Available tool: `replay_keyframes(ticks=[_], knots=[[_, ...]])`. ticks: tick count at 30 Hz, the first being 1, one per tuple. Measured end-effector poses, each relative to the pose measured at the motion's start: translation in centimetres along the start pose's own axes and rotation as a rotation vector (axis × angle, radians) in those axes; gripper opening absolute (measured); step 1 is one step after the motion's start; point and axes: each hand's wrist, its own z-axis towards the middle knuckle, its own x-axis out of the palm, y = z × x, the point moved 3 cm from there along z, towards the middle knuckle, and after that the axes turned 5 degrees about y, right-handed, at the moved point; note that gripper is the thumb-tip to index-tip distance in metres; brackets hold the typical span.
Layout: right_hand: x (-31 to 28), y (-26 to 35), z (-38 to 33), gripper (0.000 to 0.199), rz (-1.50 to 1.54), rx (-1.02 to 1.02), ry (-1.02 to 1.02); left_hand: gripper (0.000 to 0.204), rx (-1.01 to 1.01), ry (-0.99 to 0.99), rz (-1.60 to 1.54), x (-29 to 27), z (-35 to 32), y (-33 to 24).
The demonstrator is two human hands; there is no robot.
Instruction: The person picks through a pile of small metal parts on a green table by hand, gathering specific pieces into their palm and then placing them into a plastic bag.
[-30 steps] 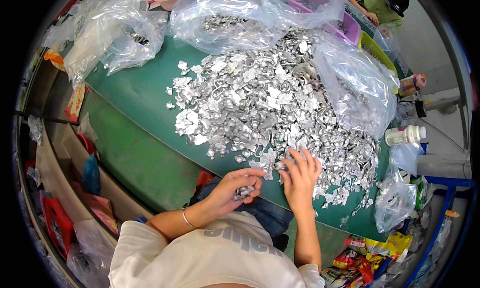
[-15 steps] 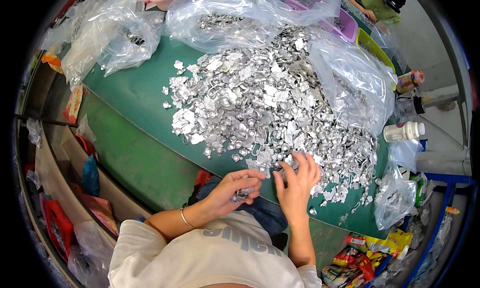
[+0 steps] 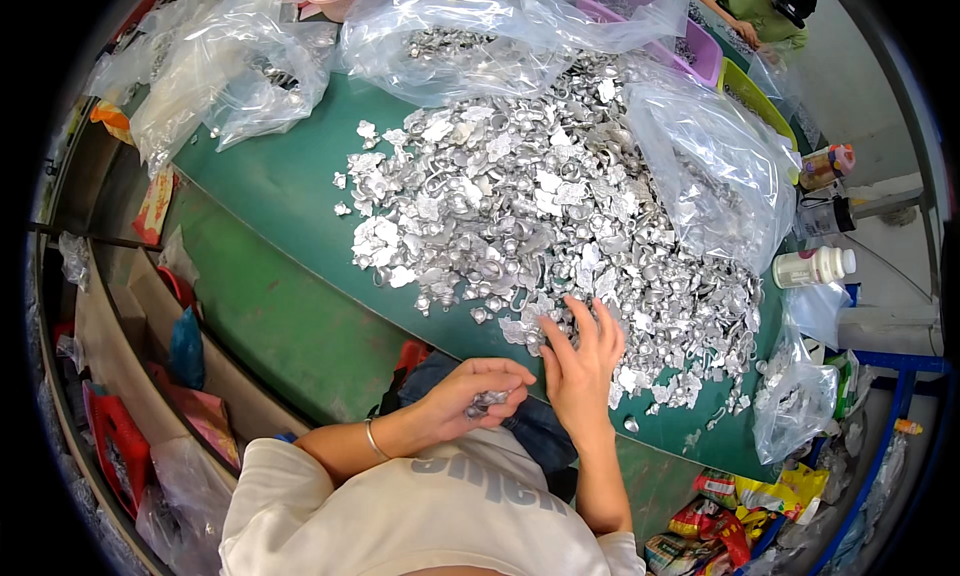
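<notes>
A broad heap of small silvery metal pieces (image 3: 480, 206) lies on the green table (image 3: 270, 196). My left hand (image 3: 480, 391), a bangle on its wrist, is curled around several of these metal pieces (image 3: 484, 403) at the table's near edge. My right hand (image 3: 585, 366) is just to the right of it, at the near side of the heap. Its fingers are spread and the fingertips reach the pieces. Nothing shows in its grasp, though the undersides of the fingers are partly hidden.
Clear plastic bags (image 3: 710, 176) with more pieces border the heap. Purple (image 3: 700, 56) and yellow-green bins (image 3: 755, 106) stand at the far right, near another person (image 3: 760, 16). A white bottle (image 3: 815, 266) is at the right edge. Cardboard-coloured compartments (image 3: 150, 326) line the left.
My right hand has shifted slightly left, and its fingers press nearer the heap. My left hand stays curled around its pieces. The whole view has shifted slightly.
</notes>
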Motion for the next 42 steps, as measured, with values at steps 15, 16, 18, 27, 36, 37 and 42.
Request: replay_keyframes(ticks=[15, 16, 18, 27, 36, 37, 42], knots=[[0.5, 0.7, 3.8, 0.04, 0.136, 0.032, -0.132, 0.017, 0.127, -0.015, -0.004, -1.0, -0.9, -0.6], [0.8, 1.4, 4.8, 0.045, 0.226, -0.003, -0.077, 0.017, 0.147, -0.011, -0.016, -1.1, -1.0, -0.7], [1.3, 3.8, 7.6, 0.056, 0.207, -0.273, 0.062, 0.017, 0.177, -0.003, -0.039, -1.1, -1.1, -0.7], [3.3, 5.0, 8.3, 0.025, -0.018, -0.426, 0.254, 0.021, 0.377, -0.067, -0.1, -2.0, -2.8, -2.3], [4.4, 5.6, 12.1, 0.043, 0.047, -0.323, 0.058, 0.021, 0.562, -0.181, -0.155, -3.3, -3.2, -3.6], [4.9, 5.4, 12.1, 0.044, -0.015, -0.363, 0.109, 0.022, 0.558, -0.162, -0.148, -3.6, -3.2, -3.5], [5.2, 4.8, 10.0, 0.047, -0.132, -0.343, 0.253, 0.02, 0.498, -0.027, -0.202, -4.8, -2.9, -3.1]])
